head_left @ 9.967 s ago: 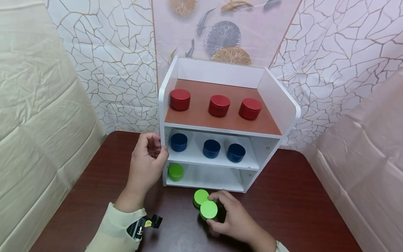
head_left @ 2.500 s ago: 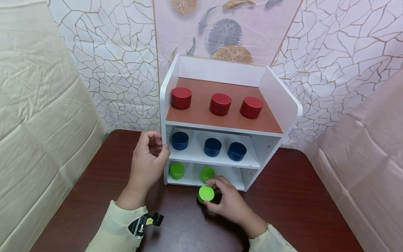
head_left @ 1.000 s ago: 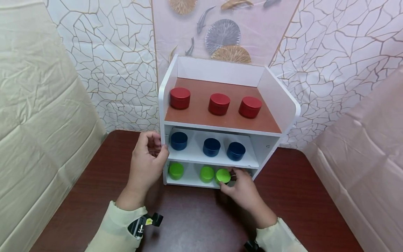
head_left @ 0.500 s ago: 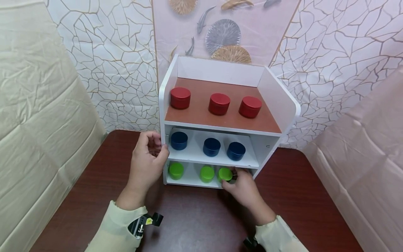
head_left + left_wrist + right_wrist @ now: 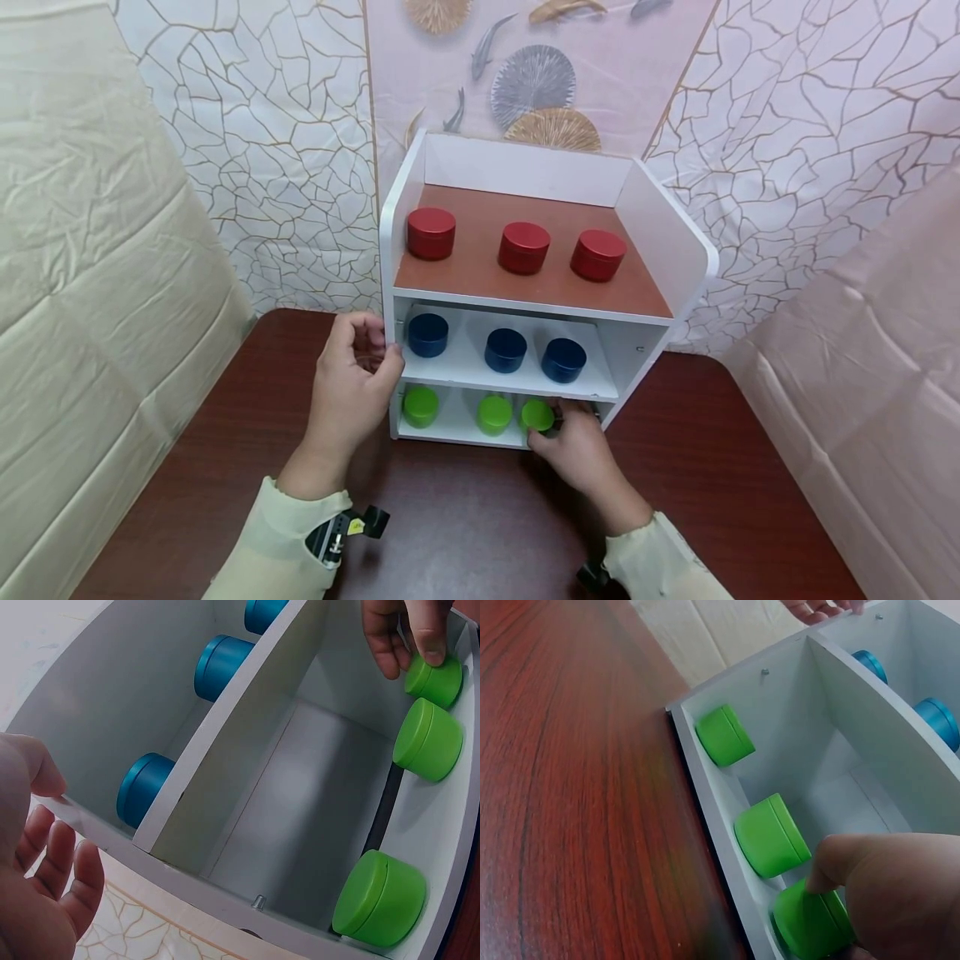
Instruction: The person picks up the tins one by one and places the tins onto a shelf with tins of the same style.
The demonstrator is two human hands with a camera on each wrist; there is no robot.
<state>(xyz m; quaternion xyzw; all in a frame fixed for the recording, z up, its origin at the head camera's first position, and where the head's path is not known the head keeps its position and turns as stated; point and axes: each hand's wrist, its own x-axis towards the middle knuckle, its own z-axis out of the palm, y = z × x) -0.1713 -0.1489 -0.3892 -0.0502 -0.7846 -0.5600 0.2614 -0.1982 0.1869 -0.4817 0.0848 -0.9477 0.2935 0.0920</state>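
My right hand (image 5: pixel 577 446) pinches a round green tin (image 5: pixel 536 414) at the right of the bottom shelf; its thumb is on the tin's near side in the right wrist view. Two more green tins, a middle one (image 5: pixel 494 414) and a left one (image 5: pixel 421 407), stand on that shelf. My left hand (image 5: pixel 352 379) holds the left side panel of the white shelf unit (image 5: pixel 495 296), thumb at the front edge and fingers curled on the outer side. In the left wrist view, the left hand (image 5: pixel 45 847) is by the panel and the right hand (image 5: pixel 405 630) is over the farthest green tin.
Three dark blue tins (image 5: pixel 506 350) stand in a row on the middle shelf. Above them, three red tins (image 5: pixel 524 247) are spaced along the brown top surface (image 5: pixel 465 279). The unit stands on a dark reddish wooden table (image 5: pixel 450 517), with patterned cloth (image 5: pixel 285 125) hanging behind.
Two green tins, earlier on the table before the unit, are now on the bottom shelf. The right hand carried the last one in and slid it slightly right. The left hand stayed put.
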